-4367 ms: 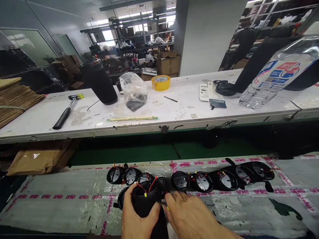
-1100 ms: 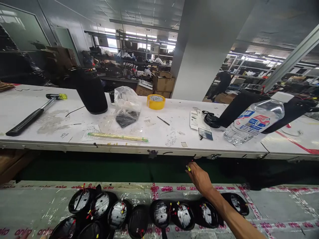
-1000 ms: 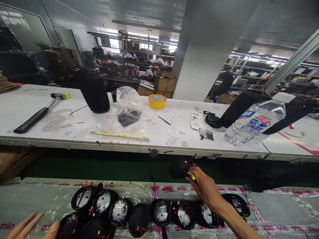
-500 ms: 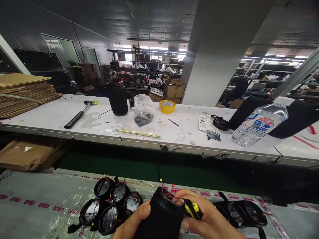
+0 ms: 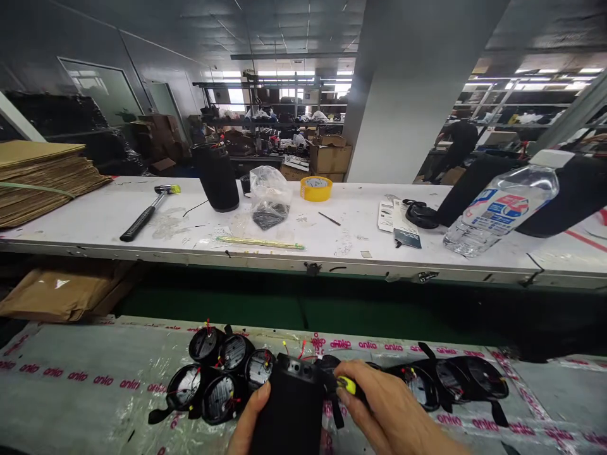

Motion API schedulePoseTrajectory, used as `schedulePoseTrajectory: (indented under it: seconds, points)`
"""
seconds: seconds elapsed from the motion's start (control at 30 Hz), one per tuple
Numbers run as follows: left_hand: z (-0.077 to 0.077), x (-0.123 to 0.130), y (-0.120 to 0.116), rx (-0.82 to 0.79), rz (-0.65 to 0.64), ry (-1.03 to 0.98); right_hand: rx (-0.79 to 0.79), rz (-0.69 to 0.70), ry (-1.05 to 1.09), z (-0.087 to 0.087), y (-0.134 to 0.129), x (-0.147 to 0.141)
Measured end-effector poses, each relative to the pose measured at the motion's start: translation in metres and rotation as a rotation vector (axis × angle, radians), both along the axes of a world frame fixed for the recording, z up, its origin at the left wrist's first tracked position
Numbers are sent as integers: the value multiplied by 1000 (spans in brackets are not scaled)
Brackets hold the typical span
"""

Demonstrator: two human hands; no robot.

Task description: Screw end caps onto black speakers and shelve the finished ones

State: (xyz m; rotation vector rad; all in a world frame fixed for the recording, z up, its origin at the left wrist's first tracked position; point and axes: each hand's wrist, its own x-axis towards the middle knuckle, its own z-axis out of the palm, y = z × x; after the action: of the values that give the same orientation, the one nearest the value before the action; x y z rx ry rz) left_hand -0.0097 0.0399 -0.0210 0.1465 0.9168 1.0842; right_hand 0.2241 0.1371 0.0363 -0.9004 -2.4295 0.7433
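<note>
A black fabric-covered cylinder [image 5: 287,414] stands near the bottom centre, with small ports near its top and red and yellow wire connectors sticking up behind. My left hand [image 5: 251,417] wraps its left side, thumb along the edge. To its right, my right hand [image 5: 379,401] is closed on a yellow-and-black tool [image 5: 347,384], whose working end is hard to make out. A black strap hangs between the tool and the cylinder. Left of the cylinder sit several open black cylinders [image 5: 219,397] with wires inside; more [image 5: 450,381] lie to the right.
On the white shelf [image 5: 351,246] are a hammer [image 5: 147,215], a black cylinder [image 5: 217,180], a plastic bag [image 5: 269,196], yellow tape [image 5: 315,188] and a water bottle [image 5: 505,205]. Cardboard sheets [image 5: 42,183] are stacked at left. A person [image 5: 458,145] is in the right background.
The held cylinder has turned, bringing its ports into view, and stands more upright. My right hand and the tool have shifted slightly left and down. The camera view has also shifted.
</note>
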Motion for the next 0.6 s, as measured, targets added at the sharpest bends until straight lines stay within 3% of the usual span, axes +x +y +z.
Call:
schedulePoseTrajectory:
  seconds: [0.17, 0.37, 0.5, 0.6]
  points:
    - [4, -5, 6, 115, 44, 140, 67, 34, -104, -6, -1, -2]
    - [24, 4, 4, 221, 42, 345, -133, -45, -62, -13, -1, -9]
    - [34, 3, 0, 256, 1, 233, -238, -39, -74, -21, -5, -13]
    - [34, -3, -2, 182, -17, 181, -237, -26, -64, -20, -5, -13]
